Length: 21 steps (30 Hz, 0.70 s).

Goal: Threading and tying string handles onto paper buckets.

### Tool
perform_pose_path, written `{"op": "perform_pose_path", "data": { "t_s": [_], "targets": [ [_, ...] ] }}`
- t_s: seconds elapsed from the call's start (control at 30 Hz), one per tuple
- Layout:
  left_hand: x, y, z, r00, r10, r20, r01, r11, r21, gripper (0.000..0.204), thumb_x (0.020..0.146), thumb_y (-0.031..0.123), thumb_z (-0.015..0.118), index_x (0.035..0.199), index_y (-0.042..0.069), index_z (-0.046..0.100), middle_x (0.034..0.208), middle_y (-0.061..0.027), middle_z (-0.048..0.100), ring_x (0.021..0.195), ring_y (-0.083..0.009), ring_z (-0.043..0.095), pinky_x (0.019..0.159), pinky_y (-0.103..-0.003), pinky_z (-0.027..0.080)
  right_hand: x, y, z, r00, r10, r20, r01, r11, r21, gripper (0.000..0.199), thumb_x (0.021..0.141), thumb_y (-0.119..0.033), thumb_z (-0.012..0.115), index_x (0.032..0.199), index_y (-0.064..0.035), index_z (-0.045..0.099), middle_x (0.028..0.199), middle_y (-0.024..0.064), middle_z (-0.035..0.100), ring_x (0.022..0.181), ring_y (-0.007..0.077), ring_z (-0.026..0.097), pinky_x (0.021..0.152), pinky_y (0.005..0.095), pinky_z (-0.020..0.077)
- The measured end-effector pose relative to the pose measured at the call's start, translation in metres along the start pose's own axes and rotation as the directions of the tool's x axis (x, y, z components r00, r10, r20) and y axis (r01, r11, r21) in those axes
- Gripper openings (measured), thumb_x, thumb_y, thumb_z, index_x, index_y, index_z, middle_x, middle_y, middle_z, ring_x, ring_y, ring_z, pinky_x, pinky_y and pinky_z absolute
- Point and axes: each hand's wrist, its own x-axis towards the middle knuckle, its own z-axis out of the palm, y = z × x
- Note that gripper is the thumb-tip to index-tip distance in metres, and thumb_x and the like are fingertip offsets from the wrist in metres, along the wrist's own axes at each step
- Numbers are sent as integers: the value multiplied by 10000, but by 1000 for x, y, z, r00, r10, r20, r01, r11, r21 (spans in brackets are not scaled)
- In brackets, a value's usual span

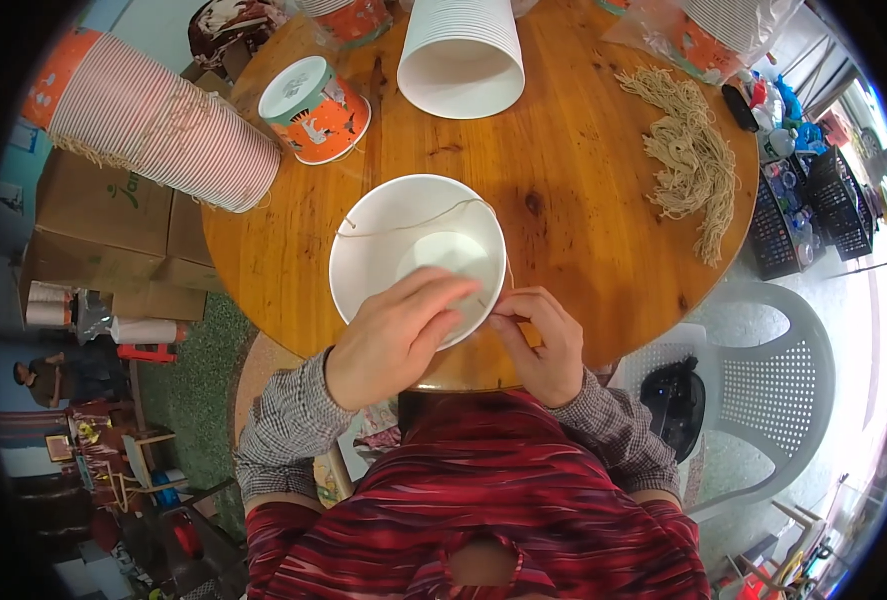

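Observation:
A white paper bucket (364,270) stands mouth up near the table's front edge, tilted slightly so its inside shows. Thin tan string (414,232) comes through the left wall, crosses the inside and passes over the right rim. Down the outer right side it runs to my right hand (544,345), whose thumb and forefinger are pinched on it against the bucket. My left hand (394,335) reaches over the front rim, its fingers stretched out inside and slightly blurred, near a short string end by the right wall. Nothing shows in its grasp.
An orange-and-green printed bucket (329,125) stands upside down behind. A long stack of nested buckets (164,125) leans at the left, another white stack (462,60) lies at the back. A bundle of cut strings (694,150) is at the right, beyond it a grey plastic chair (774,370).

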Motion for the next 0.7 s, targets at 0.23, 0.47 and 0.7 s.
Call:
{"op": "perform_pose_path", "data": {
  "t_s": [0.23,0.47,0.7],
  "targets": [
    [24,-18,3,980,70,184,-86,993,81,206,859,71,573,1052,6,608,967,-144,617,893,-349,599,735,-397,487,0,6,3,999,26,-21,-26,1000,-5,160,797,9,683,938,-9,611,879,114,629,782,261,640,685,310,513],
    [26,-20,2,975,102,198,-123,988,96,133,846,88,568,928,12,641,836,-147,642,775,-345,617,678,-412,491,4,4,0,1000,9,27,-8,1000,-26,154,798,12,677,934,-4,607,877,120,625,779,267,639,673,312,511],
    [28,-19,1,976,91,196,-87,996,-26,145,846,93,571,954,23,638,863,-142,656,775,-330,631,663,-396,503,5,1,-3,999,7,52,-5,999,-48,155,798,16,672,936,-1,603,871,125,620,772,271,639,668,318,511]
  ]
}}
